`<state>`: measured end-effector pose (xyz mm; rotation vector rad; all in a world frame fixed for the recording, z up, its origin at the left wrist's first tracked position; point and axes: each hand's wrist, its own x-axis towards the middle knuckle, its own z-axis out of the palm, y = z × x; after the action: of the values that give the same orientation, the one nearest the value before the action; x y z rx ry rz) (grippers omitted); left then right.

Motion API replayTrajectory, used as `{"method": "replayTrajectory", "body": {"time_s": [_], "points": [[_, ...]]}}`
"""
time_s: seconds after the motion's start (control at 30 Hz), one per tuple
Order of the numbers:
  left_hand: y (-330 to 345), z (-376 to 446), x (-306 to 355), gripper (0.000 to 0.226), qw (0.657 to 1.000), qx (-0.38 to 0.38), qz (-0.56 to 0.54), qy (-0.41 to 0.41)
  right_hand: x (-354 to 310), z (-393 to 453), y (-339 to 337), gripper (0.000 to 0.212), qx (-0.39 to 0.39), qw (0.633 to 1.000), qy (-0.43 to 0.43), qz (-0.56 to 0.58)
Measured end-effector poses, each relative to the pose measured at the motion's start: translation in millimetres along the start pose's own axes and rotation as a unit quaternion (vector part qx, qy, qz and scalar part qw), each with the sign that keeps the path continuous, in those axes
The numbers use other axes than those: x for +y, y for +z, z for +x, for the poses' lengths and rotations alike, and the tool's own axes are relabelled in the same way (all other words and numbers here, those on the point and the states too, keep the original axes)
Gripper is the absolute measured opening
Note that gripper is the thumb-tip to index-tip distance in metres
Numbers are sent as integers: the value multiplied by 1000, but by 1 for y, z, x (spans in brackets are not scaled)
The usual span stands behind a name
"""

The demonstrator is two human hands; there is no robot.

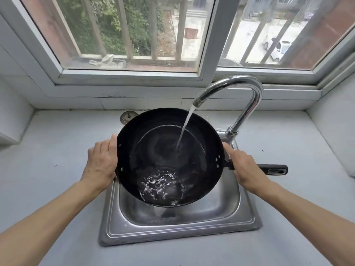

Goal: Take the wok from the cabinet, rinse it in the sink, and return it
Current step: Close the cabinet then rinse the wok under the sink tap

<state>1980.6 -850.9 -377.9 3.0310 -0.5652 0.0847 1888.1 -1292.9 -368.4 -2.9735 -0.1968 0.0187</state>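
Note:
A black wok (163, 143) hangs tilted toward me over the steel sink (178, 225). Water runs from the curved chrome tap (247, 100) into the wok, pools at its near side and spills over the near rim into the basin. My left hand (101, 160) grips the wok's left rim. My right hand (244, 166) is closed around the long black handle (274, 168), whose end sticks out to the right of the hand.
Grey countertop (57, 189) surrounds the sink on all sides. A barred window (134, 35) with a white sill runs behind the tap. A small round metal disc (126, 117) lies on the counter behind the wok. White tiled walls stand at both sides.

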Motion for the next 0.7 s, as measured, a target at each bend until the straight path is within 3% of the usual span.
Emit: {"method": "replayTrajectory", "body": {"time_s": [0.17,0.3,0.37,0.5,0.7], "points": [[-2,-20,5,113,998,-17,-54,18,1,-5,4,102,-2,1000,-8,-7],[0,-32,12,63,998,3,-62,-14,3,-13,8,99,-3,1000,1,6],[2,-38,16,51,996,28,-78,-26,3,-19,10,102,-6,1000,2,24],[-4,-49,22,42,995,58,-82,-17,4,-32,15,103,-7,999,-4,53],[-14,-58,27,35,995,57,-82,-14,5,-54,25,83,-35,994,12,103]]}}
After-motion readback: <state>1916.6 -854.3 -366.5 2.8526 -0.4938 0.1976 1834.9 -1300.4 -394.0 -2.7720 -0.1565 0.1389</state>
